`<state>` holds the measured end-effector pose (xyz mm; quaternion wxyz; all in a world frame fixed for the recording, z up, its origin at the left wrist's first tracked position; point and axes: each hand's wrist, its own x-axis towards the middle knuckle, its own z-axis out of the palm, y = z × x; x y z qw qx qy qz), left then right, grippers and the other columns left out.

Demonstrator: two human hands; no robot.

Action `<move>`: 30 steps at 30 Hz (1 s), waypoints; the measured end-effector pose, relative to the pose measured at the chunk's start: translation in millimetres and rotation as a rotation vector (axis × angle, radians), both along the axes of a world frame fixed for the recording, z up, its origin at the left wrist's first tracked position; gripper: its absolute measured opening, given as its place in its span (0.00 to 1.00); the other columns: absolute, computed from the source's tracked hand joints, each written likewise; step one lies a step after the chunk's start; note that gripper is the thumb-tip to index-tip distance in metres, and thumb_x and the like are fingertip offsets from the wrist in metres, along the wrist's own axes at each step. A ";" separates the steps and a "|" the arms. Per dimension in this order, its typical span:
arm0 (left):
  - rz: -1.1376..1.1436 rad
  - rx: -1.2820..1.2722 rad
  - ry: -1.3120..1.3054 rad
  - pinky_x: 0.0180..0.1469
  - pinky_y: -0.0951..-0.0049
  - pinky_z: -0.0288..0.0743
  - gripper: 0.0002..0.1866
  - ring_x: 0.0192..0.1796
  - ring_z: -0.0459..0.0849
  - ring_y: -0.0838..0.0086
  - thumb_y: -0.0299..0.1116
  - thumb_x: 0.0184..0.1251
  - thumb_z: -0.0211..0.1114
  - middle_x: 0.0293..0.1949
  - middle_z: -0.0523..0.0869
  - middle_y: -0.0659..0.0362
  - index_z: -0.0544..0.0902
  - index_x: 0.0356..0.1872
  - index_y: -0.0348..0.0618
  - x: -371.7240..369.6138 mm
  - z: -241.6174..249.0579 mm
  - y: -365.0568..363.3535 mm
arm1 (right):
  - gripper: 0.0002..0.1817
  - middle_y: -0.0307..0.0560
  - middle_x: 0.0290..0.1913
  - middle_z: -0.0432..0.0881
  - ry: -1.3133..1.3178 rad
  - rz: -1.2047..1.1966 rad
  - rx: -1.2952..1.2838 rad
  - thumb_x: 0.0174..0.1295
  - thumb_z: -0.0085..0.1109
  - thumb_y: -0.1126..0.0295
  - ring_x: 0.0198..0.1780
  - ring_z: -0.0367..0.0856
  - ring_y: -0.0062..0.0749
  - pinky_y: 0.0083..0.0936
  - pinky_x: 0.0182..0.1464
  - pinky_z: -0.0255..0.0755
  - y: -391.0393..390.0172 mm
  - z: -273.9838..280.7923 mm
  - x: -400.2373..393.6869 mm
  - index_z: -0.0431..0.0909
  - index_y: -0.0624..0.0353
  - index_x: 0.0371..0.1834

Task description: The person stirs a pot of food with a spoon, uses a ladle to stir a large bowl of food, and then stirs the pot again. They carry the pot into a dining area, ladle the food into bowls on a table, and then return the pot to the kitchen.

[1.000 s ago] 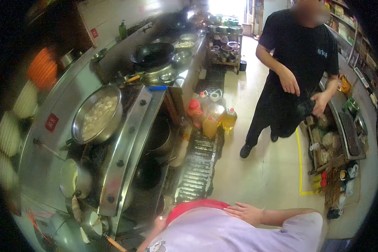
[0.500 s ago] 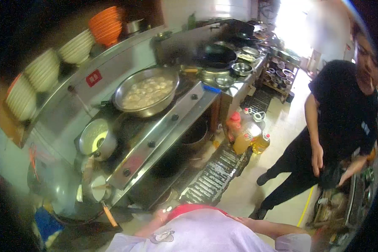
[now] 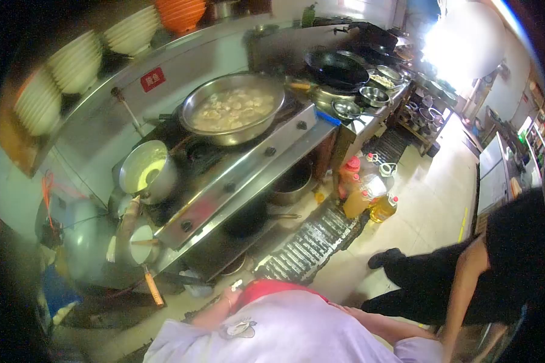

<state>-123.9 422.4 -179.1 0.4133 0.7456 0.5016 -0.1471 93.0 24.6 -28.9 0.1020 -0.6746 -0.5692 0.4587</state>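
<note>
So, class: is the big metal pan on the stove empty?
No, the big metal pan on the stove holds pale food pieces in liquid.

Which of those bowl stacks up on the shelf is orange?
The orange stack of bowls at the far end of the shelf; the other bowl stacks beside it are cream-white.

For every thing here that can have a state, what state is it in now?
large steel basin: on the stove, full of pale food in liquid
small pot: on the stove, holds yellowish liquid
black wok: on a burner, looks empty
oil bottles: upright on the floor, capped
white bowls: stacked on the shelf
left hand: low by the waist, holds nothing visible
right hand: hidden
</note>
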 end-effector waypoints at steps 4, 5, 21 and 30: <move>-0.030 0.015 0.021 0.52 0.63 0.76 0.27 0.46 0.85 0.56 0.52 0.56 0.66 0.42 0.86 0.42 0.83 0.44 0.35 -0.8 -30.4 15.7 | 0.54 0.64 0.76 0.43 -0.005 0.036 -0.021 0.51 0.62 0.47 0.64 0.68 0.65 0.49 0.64 0.67 23.5 4.9 9.1 0.41 0.48 0.78; -0.044 0.020 -0.004 0.51 0.63 0.76 0.26 0.45 0.86 0.57 0.52 0.57 0.66 0.41 0.87 0.43 0.84 0.43 0.37 -2.3 -41.8 20.9 | 0.54 0.64 0.76 0.43 -0.010 0.045 -0.027 0.51 0.62 0.47 0.64 0.68 0.65 0.49 0.64 0.67 30.2 6.2 10.9 0.40 0.48 0.78; 0.405 -0.170 -0.172 0.37 0.65 0.76 0.15 0.33 0.83 0.66 0.39 0.56 0.65 0.33 0.87 0.52 0.84 0.38 0.39 -15.1 -38.7 140.7 | 0.59 0.67 0.75 0.46 -0.035 0.180 -0.195 0.48 0.65 0.47 0.65 0.68 0.65 0.50 0.64 0.67 205.7 25.9 60.1 0.37 0.51 0.77; 0.527 -0.310 -0.126 0.41 0.64 0.76 0.15 0.39 0.82 0.66 0.35 0.60 0.62 0.40 0.86 0.51 0.82 0.44 0.36 -35.4 -17.1 173.3 | 0.62 0.70 0.74 0.46 -0.112 0.365 -0.092 0.47 0.67 0.47 0.65 0.68 0.65 0.51 0.65 0.66 257.5 10.5 93.6 0.31 0.51 0.78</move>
